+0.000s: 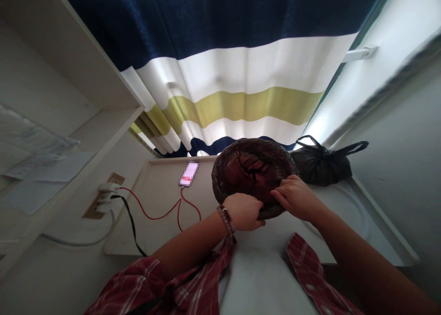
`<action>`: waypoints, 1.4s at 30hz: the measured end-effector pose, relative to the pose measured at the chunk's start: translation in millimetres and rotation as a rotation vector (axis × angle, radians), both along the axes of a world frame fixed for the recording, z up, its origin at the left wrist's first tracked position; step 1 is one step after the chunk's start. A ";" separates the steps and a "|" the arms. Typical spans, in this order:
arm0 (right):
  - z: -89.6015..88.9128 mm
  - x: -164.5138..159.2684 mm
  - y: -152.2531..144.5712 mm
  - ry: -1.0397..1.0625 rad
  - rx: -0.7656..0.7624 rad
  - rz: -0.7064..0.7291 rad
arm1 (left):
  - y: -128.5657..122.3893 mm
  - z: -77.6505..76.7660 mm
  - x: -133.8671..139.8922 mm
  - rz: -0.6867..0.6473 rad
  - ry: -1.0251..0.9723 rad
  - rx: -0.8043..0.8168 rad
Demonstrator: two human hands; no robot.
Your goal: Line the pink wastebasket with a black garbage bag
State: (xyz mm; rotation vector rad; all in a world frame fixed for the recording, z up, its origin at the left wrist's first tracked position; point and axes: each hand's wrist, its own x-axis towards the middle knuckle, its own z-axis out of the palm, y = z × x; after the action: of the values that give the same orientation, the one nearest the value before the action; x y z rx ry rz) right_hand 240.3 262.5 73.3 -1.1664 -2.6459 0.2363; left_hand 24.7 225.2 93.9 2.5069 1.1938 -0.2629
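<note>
A round bin lined with a thin black plastic bag stands before me, its mouth facing me and a dark reddish inside showing. The film is wrinkled and bunched in the middle. My left hand is closed on the near rim, fingers curled over the edge, with a beaded bracelet on its wrist. At the right of the rim, my right hand pinches the edge of the bag. Beside the bin on the right sits a knotted black plastic bag, its handles sticking up; neither hand touches it.
A phone lies on the white table, with a red cable running toward the wall socket. A black cord hangs at the left. Shelves rise on the left, a striped curtain behind.
</note>
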 end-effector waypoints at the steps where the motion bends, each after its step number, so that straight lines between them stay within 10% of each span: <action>1: -0.2 0.2 0.3 -0.001 -0.003 -0.001 | 0.4 -0.1 0.3 -0.001 0.004 -0.001; 12: -11.9 18.9 -6.9 0.303 0.087 -0.040 | 3.1 3.0 2.3 -0.026 0.023 -0.018; 18: -59.4 133.9 -22.2 0.459 0.211 -0.743 | 7.1 0.1 9.2 -0.046 0.030 -0.018; 26: -156.1 252.2 -100.7 0.256 -0.360 -1.654 | 8.5 0.2 26.3 -0.059 0.057 -0.036; 42: -208.4 262.2 -109.1 0.224 -0.651 -1.756 | 2.4 11.8 46.1 -0.010 0.115 -0.054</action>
State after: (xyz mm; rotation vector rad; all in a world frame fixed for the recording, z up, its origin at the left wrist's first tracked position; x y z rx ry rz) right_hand 502.5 153.4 -135.1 -2.7746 -0.5802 0.7318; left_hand 70.8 227.6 105.7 2.4813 1.2007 -0.4409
